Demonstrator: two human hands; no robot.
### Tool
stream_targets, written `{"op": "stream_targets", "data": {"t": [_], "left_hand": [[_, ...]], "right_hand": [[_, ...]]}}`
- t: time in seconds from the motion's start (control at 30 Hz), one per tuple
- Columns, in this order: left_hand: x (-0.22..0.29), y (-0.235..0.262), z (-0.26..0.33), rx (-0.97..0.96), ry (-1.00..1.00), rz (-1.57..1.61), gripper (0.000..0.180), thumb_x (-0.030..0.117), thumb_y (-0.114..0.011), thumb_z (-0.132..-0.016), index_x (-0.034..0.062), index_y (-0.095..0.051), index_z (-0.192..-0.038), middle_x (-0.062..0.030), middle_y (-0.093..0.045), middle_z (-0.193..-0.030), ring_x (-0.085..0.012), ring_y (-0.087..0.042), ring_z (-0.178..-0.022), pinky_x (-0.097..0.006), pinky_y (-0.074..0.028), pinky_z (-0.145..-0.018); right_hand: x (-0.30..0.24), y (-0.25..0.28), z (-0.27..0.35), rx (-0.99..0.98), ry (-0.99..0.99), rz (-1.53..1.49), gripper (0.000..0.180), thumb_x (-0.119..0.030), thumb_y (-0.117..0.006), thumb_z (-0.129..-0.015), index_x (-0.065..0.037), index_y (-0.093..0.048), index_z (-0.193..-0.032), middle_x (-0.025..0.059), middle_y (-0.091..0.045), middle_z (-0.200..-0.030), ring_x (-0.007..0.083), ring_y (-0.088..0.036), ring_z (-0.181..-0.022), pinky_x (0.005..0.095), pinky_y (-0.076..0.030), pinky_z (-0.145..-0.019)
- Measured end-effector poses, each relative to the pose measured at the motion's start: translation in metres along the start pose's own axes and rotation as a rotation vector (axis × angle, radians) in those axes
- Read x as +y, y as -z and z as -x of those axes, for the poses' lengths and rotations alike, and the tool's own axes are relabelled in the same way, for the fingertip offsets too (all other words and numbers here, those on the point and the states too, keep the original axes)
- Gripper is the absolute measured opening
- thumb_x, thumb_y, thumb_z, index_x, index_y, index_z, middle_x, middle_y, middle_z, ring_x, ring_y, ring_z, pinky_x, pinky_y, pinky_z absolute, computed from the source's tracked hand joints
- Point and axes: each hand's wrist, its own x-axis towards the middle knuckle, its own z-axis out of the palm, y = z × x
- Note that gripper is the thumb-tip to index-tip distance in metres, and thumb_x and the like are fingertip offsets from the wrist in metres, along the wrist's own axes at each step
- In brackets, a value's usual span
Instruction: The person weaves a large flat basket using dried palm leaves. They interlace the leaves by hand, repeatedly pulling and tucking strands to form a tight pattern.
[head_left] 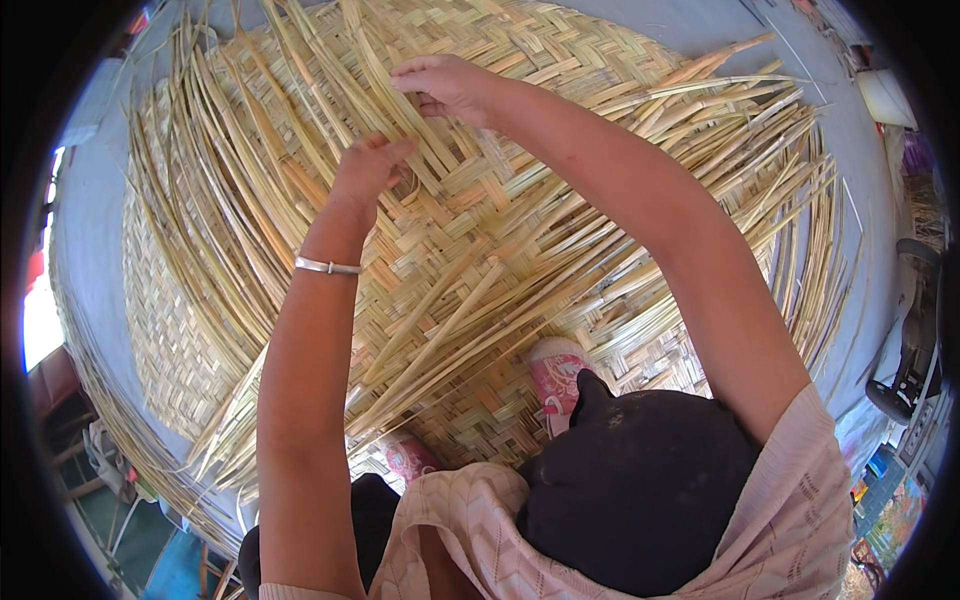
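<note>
A large mat woven from flat, pale yellow-green split-cane strips lies below me. Many loose strips fan out from its far left part. My left hand, with a silver bangle on its wrist, hovers low over the weave beside these strips; its fingers are curled and slightly blurred. Farther off and to the right, my right hand has bent fingers, tips pointing left beside the upright strips. Whatever either hand pinches is too small or hidden to make out.
More loose strips spread to the right, and long ones cross the near part of the mat. My feet in pink patterned footwear rest on the mat. Grey floor surrounds it; a dark object stands at the right edge.
</note>
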Motion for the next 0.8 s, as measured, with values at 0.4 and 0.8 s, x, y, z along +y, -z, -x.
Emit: {"op": "stream_targets", "data": {"t": [0.4,0.8], "left_hand": [[0.009,-0.027,-0.011,0.242,-0.085,0.149,0.019,0.021,-0.071,-0.082,0.0099,-0.061,-0.094,0.0009,-0.063,-0.083,-0.0091,-0.056,-0.070,-0.026,-0.041,-0.060],[0.005,-0.031,0.000,0.293,-0.231,0.397,0.022,0.004,-0.067,-0.081,-0.0002,-0.059,-0.100,-0.0056,-0.065,-0.092,-0.0121,-0.060,-0.078,-0.027,-0.048,-0.069]], "right_hand": [[-0.011,0.004,-0.009,-0.014,-0.081,0.147,0.035,-0.021,-0.064,-0.087,-0.007,-0.058,-0.118,0.0045,-0.060,-0.104,0.0168,-0.056,-0.096,0.0329,-0.045,-0.086],[-0.045,-0.009,-0.041,0.300,0.147,-0.110,0.025,-0.023,-0.057,-0.091,-0.003,-0.056,-0.105,0.0091,-0.062,-0.090,0.0171,-0.060,-0.076,0.0323,-0.050,-0.068]]}}
